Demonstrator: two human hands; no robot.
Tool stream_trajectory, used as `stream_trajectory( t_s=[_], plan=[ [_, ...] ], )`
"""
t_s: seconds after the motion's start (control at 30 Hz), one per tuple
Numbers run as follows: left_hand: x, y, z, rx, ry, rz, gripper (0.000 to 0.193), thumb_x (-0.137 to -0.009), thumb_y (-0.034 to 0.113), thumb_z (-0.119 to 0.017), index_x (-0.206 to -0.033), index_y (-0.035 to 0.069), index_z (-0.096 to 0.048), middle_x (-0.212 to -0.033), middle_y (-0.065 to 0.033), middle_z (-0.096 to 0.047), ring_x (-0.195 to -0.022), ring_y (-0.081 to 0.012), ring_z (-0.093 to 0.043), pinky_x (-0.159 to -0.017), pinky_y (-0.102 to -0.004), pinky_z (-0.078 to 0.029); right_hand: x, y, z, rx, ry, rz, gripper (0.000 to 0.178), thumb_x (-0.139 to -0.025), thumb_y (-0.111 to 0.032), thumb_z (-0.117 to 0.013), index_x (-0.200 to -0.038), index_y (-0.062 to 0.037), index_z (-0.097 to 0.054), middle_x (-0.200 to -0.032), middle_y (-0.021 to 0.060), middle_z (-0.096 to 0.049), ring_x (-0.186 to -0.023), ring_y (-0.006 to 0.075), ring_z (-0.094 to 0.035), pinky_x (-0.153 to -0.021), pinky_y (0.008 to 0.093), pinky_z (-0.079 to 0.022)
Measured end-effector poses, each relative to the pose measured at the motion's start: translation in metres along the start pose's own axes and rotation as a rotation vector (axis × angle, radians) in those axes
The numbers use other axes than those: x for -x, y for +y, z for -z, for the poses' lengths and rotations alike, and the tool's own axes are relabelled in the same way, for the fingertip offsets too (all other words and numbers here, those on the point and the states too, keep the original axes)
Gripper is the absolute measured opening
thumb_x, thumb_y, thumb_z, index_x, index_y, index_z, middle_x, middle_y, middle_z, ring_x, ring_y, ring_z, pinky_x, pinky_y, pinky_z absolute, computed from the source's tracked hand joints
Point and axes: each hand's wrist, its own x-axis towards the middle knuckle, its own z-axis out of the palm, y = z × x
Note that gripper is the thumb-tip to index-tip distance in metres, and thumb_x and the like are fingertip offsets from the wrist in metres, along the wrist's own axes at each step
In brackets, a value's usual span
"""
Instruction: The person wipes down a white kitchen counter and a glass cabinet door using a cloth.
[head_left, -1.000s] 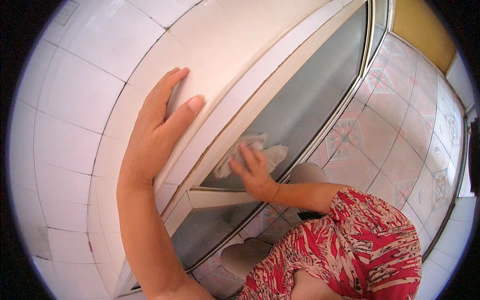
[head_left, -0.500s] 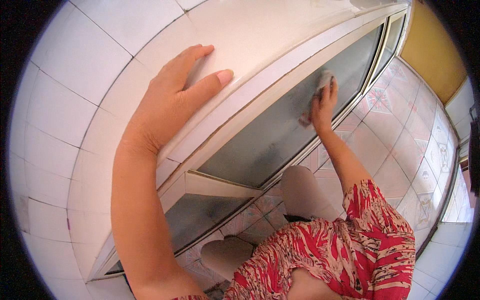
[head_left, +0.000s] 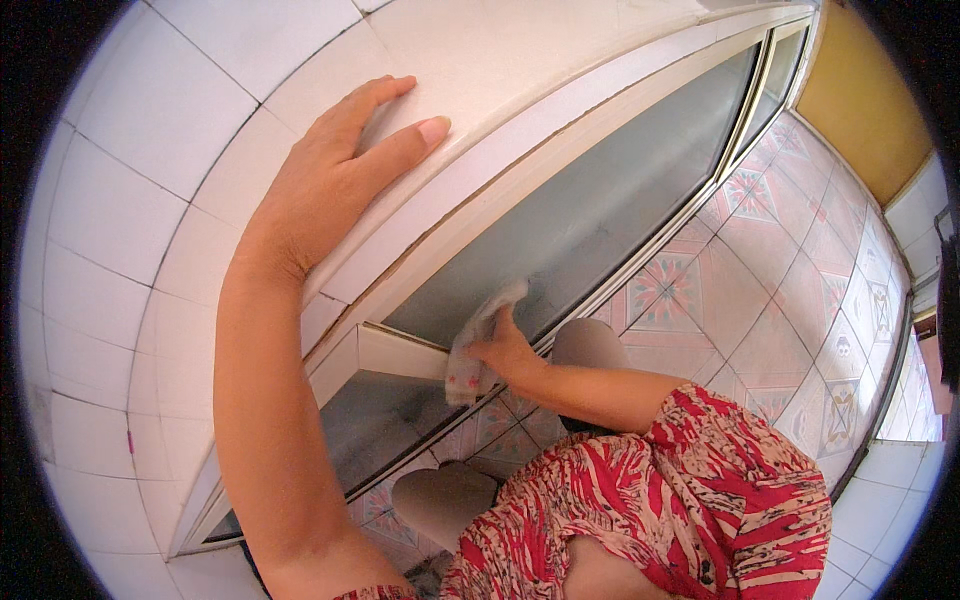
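My left hand (head_left: 350, 165) rests flat on the white tiled ledge (head_left: 490, 90), its thumb and fingers apart near the front edge. Below that edge, my right hand (head_left: 510, 352) presses a white cloth (head_left: 468, 355) with reddish marks against a grey glass panel (head_left: 600, 215). The cloth hangs past the near end of the panel, by the angled frame of an open panel (head_left: 405, 350). The fingers of my right hand are partly hidden behind the cloth.
A patterned tile floor (head_left: 740, 300) spreads to the right, with a yellow-brown panel (head_left: 865, 90) at the far right. My knees (head_left: 585, 345) are close to the cabinet's lower rail. White wall tiles (head_left: 120, 240) line the left.
My right hand has slid with the cloth from the far part of the glass toward me and to the left. My left hand stays on the ledge, nearly unmoved.
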Motion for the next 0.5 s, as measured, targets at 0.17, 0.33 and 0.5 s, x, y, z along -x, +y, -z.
stream_trajectory(
  t_s=[0.17, 0.33, 0.5],
  plan=[
    [-0.006, 0.003, -0.001, -0.013, -0.027, -0.015, 0.071, -0.085, 0.055, -0.059, -0.136, 0.006, -0.053, -0.141, -0.0208, -0.048, -0.132, -0.0315, -0.045, -0.109, -0.0371, -0.034, -0.028, -0.003, 0.039, 0.125, -0.543, 0.464, 0.057, -0.078, -0.005, -0.069, -0.129, 0.0091, -0.046, -0.125, 0.0170, -0.057, -0.115, 0.0261, -0.055, -0.100, 0.0369, -0.043],
    [0.005, -0.002, -0.001, -0.038, -0.018, 0.022, 0.063, -0.091, 0.050, -0.057, -0.137, 0.008, -0.053, -0.143, -0.0171, -0.048, -0.132, -0.0269, -0.044, -0.110, -0.0336, -0.030, -0.051, -0.030, 0.120, -0.644, -0.390, -0.330, 0.020, -0.086, -0.004, -0.062, -0.105, 0.0021, -0.062, -0.101, 0.0124, -0.067, -0.094, 0.0239, -0.065, -0.082, 0.0367, -0.054],
    [0.015, -0.003, -0.010, -0.021, 0.003, -0.043, 0.060, -0.091, 0.049, -0.057, -0.136, 0.009, -0.053, -0.139, -0.0156, -0.052, -0.128, -0.0249, -0.047, -0.108, -0.0322, -0.032, -0.091, -0.037, 0.258, -0.531, 0.009, -0.058, 0.020, -0.090, -0.006, -0.056, -0.107, 0.0041, -0.060, -0.098, 0.0113, -0.067, -0.087, 0.0225, -0.066, -0.075, 0.0341, -0.057]
  ],
)
